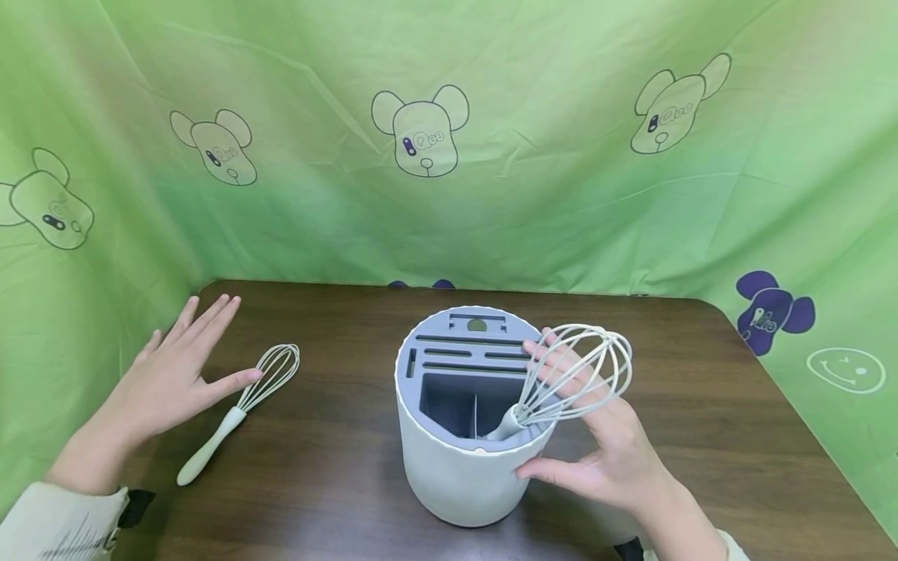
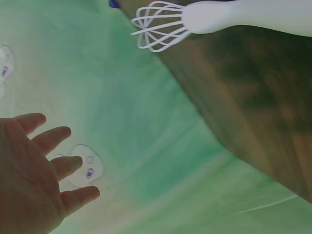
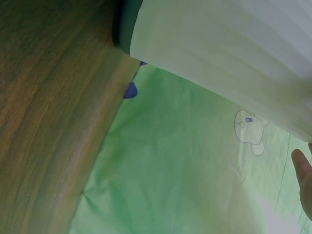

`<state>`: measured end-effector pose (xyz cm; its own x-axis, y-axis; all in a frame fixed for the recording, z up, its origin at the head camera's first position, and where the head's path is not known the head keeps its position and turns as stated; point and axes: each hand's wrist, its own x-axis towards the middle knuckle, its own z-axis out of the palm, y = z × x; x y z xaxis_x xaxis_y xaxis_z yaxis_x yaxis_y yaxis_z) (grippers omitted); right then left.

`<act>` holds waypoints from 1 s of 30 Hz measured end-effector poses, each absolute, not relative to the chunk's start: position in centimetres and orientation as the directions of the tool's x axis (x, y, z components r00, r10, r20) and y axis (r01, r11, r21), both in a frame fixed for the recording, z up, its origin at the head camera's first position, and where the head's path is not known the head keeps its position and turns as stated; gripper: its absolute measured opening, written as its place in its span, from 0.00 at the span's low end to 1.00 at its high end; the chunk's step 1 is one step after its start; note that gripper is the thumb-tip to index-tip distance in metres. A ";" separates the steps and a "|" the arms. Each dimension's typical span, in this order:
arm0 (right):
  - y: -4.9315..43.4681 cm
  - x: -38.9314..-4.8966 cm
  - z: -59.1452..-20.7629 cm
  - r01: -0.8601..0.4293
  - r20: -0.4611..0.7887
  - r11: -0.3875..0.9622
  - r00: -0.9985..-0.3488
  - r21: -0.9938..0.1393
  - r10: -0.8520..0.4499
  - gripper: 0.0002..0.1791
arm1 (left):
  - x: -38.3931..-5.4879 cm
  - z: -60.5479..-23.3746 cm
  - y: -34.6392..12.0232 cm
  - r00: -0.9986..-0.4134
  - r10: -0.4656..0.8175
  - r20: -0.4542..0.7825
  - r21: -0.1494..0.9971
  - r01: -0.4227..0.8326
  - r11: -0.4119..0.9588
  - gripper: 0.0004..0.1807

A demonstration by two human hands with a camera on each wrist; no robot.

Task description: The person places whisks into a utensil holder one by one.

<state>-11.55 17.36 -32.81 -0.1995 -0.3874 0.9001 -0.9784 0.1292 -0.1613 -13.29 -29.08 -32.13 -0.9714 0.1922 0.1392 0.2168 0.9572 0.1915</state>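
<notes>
A small whisk [image 1: 237, 414] with a pale handle lies on the table at the left, its wires pointing away. Over its wire end is my left hand [image 1: 171, 382], fingers straight and thumb spread; in the left wrist view this hand holds nothing. A round white utensil holder [image 1: 463, 481] with a grey slotted top stands upright near the middle. Another whisk [image 1: 521, 414] leans rightward in its front compartment, wires up, lower handle hidden. Beside the holder's right side is my right hand [image 1: 610, 444], fingers extended behind the wires, thumb at the wall; contact is unclear.
The brown wooden table [image 1: 316, 514] ends at a green cloth backdrop [image 1: 533, 210] printed with bear faces, which surrounds the back and both sides. The holder's top also has several narrow slots behind the large front opening.
</notes>
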 end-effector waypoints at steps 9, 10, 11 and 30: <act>17.4 -11.5 -32.9 -0.975 0.894 0.131 -0.217 -0.180 -0.391 0.43 | -13.4 -34.1 -30.8 -0.982 0.174 0.078 0.275 0.188 0.943 0.55; 17.4 -11.5 -32.9 -0.975 0.894 0.129 -0.217 -0.180 -0.391 0.43 | -13.4 -34.4 -30.9 -0.983 0.171 0.072 0.271 0.185 0.945 0.55; 17.4 -11.5 -32.9 -0.975 0.894 0.131 -0.218 -0.180 -0.392 0.43 | -13.4 -34.6 -31.0 -0.983 0.169 0.066 0.265 0.180 0.947 0.56; 17.4 -11.6 -33.0 -0.976 0.898 0.129 -0.211 -0.174 -0.387 0.43 | -13.9 -37.2 -32.3 -0.981 0.195 0.012 0.291 0.190 0.938 0.58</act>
